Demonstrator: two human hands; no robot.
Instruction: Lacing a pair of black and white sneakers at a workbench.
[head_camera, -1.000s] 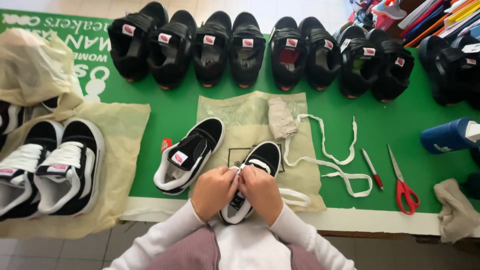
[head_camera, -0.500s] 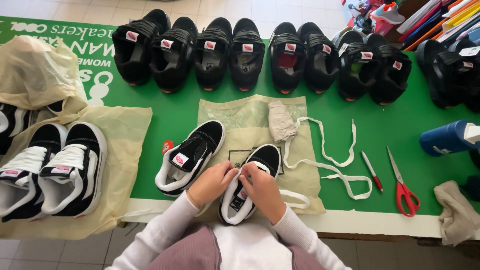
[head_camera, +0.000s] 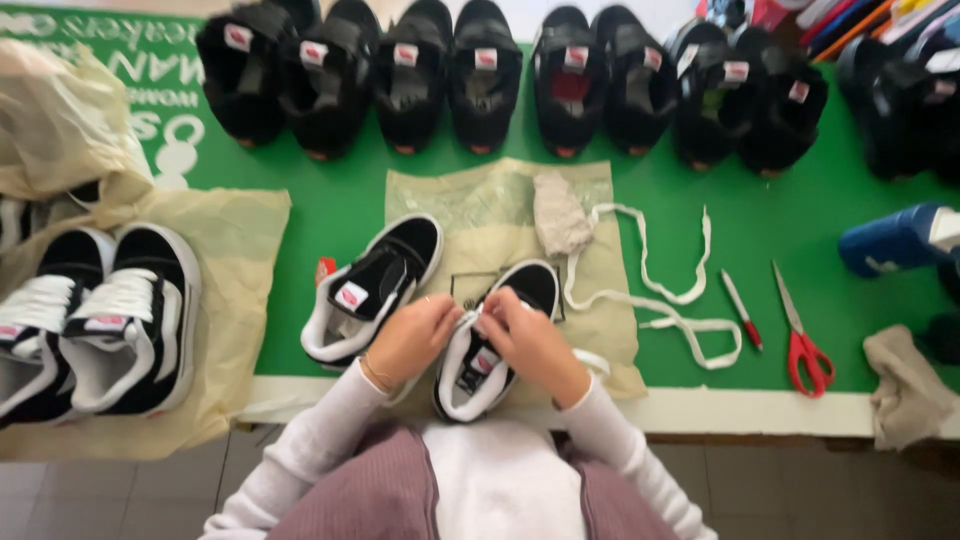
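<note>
Surface: green table cover (head_camera: 340, 205) with white print at far left, white front edge, tiled floor below. A row of black sneakers (head_camera: 480, 75) lines the far side, tongues facing you. Far left: a crumpled beige bag (head_camera: 60, 120), and under it a flat beige sheet carrying a laced black-and-white pair (head_camera: 95, 320). Centre: a beige paper sheet (head_camera: 480, 215) with a balled-up wad of paper (head_camera: 558, 215) on it and a loose white lace (head_camera: 670, 300) trailing off to the right. Right of that: a red-tipped pen (head_camera: 742, 310), red-handled scissors (head_camera: 800, 340), a blue bottle (head_camera: 895, 240) lying on its side, and a beige rag (head_camera: 905, 385) at the table edge.

Your hands: both are together over the black-and-white shoe (head_camera: 490, 345), which sits toe-away on the paper sheet at the near table edge, just in front of your lap. Your left hand (head_camera: 412, 340) and right hand (head_camera: 530, 340) meet at the top of its tongue, fingertips pinched on the white lace end there. Wrists angle inward, white sleeves to the wrist.

The unlaced mate (head_camera: 375, 290) lies just left of it, tilted, touching your left hand's side or nearly; can't tell which.
</note>
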